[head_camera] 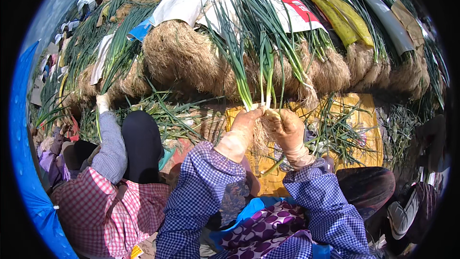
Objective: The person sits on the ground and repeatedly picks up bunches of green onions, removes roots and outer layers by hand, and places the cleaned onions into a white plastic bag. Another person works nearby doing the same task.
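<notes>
Before me, both hands are closed around the lower ends of green onions [266,75]. My left hand [241,126] grips pale stems at the left, with long green leaves [235,57] rising from them. Pressed close beside it, my right hand [289,129] pinches the base of the onions near their pale roots [261,133], which hang between the two hands. The fingers partly hide the stem ends. Just beyond lies a long row of green onions with bushy tan root ends [179,57] facing me, and a loose onion [294,61] droops over the row's edge.
Yellow printed sacking [363,115] lies below my hands, strewn with trimmed leaves [332,129]. White sheets [185,1] and a yellow sack [341,14] cover parts of the row. Close at my left, a co-worker in a red checked shirt [107,216] holds onions. A blue umbrella [32,180] edges the view.
</notes>
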`<state>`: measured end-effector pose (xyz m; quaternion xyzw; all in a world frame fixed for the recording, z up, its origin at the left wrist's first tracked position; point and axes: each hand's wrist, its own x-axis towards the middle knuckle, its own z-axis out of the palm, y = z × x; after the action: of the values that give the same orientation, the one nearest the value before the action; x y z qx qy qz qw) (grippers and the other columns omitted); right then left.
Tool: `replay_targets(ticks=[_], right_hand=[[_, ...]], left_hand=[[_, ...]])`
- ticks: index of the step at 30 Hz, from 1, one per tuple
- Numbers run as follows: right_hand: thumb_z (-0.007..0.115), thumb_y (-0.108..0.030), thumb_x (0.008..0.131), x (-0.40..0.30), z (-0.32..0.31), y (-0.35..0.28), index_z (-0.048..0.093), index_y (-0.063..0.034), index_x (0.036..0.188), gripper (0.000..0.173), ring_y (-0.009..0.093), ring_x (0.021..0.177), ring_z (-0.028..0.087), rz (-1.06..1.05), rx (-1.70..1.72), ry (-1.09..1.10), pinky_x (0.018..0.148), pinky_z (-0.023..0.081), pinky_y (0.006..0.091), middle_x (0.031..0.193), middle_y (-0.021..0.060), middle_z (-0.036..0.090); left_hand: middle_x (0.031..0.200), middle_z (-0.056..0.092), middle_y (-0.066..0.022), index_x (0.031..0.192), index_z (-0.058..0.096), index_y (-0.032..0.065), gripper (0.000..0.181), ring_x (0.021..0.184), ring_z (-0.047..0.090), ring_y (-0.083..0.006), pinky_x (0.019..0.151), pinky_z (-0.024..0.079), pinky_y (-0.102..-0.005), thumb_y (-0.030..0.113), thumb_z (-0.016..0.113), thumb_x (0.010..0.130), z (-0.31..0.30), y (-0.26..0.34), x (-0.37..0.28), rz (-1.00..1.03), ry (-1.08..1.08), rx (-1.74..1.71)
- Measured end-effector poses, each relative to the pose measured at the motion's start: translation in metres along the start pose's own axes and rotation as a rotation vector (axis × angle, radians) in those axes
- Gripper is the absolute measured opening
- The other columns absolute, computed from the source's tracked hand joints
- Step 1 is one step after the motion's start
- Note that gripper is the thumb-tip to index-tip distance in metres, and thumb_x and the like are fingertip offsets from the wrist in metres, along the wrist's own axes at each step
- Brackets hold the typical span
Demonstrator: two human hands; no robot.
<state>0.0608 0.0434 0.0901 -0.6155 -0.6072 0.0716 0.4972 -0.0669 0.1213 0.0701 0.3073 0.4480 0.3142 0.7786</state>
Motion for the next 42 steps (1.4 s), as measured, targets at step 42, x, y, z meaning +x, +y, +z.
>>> replay_targets(ticks=[42], right_hand=[[0.06,-0.028,0.087,0.074,-0.011,0.031,0.065,-0.0083,0.079,0.022,0.025,0.063,0.061,0.083,-0.636,-0.469,0.056,0.05,0.0372,0.068,0.0087,0.06]], left_hand=[[0.083,0.068,-0.007,0.095,0.064,-0.0027,0.025,0.075,0.063,-0.0159,0.071,0.049,-0.0272,0.003,0.072,0.072,0.003,-0.009,-0.014,-0.022,0.05,0.273]])
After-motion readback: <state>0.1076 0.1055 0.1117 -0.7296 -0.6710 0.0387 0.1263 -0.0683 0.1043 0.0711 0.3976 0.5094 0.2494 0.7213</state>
